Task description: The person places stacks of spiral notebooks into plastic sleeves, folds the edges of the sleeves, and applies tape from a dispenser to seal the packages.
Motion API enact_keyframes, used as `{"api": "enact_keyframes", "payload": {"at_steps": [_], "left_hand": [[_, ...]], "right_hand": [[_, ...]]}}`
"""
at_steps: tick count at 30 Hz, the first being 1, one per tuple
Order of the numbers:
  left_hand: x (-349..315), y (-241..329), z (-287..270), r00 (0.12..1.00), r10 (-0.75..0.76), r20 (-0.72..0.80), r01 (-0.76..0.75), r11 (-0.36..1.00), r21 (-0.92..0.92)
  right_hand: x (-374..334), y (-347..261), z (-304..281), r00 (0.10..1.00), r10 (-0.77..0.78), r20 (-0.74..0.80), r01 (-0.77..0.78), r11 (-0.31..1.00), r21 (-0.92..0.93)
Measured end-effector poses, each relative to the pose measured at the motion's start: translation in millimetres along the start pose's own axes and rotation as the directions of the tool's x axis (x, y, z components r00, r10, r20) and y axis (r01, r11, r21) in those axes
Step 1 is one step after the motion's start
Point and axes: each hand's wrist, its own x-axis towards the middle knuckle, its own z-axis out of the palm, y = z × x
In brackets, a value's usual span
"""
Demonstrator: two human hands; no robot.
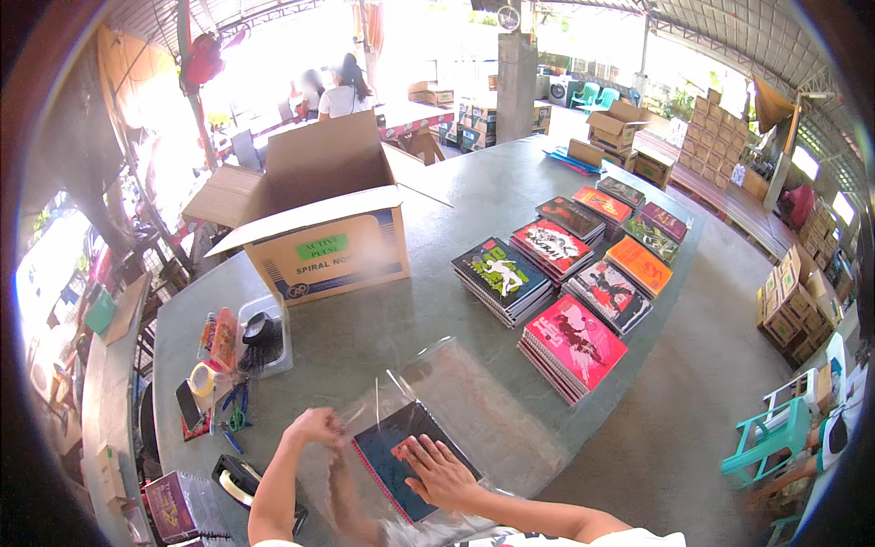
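Note:
A dark-covered spiral notebook (412, 425) with a reddish coil along its left edge lies on the table near me. My right hand (439, 470) rests on its cover, fingers stretched out and nothing gripped. Clear plastic film (497, 406) spreads around the notebook and out to its right. My left hand (319, 427) is closed beside the notebook's upper left corner, pinching the film's edge; its fingertips are slightly blurred. Beyond the film stand stacks of spiral notebooks, among them a pink stack (576, 342) and a black-and-green one (503, 273).
An open cardboard box (333, 251) stands at the far left of the grey-green table (437, 232). Left of me are a plastic tub (273, 351), a tape roll (201, 377), pliers (239, 401) and a black-and-cream tool (239, 483). Other people (344, 98) sit far back.

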Motion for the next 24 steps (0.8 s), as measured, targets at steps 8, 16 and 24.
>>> {"api": "enact_keyframes", "payload": {"at_steps": [8, 16, 24], "left_hand": [[-104.1, 79.7, 30.0, 0.851, -0.510, -0.122, -0.103, 0.066, -0.993], [-152.5, 154.3, 77.5, 0.717, -0.695, -0.041, -0.010, 0.049, -0.999], [-137.7, 194.7, 52.1, 0.874, -0.308, -0.376, 0.007, 0.781, -0.624]], "right_hand": [[2.8, 9.9, -4.9, 0.999, -0.040, 0.017, 0.042, 0.989, -0.141], [50.6, 57.5, -23.8, 0.878, -0.282, 0.388, 0.186, 0.946, 0.266], [51.5, 68.6, -34.3, 0.769, -0.322, 0.553, 0.210, 0.943, 0.258]]}}
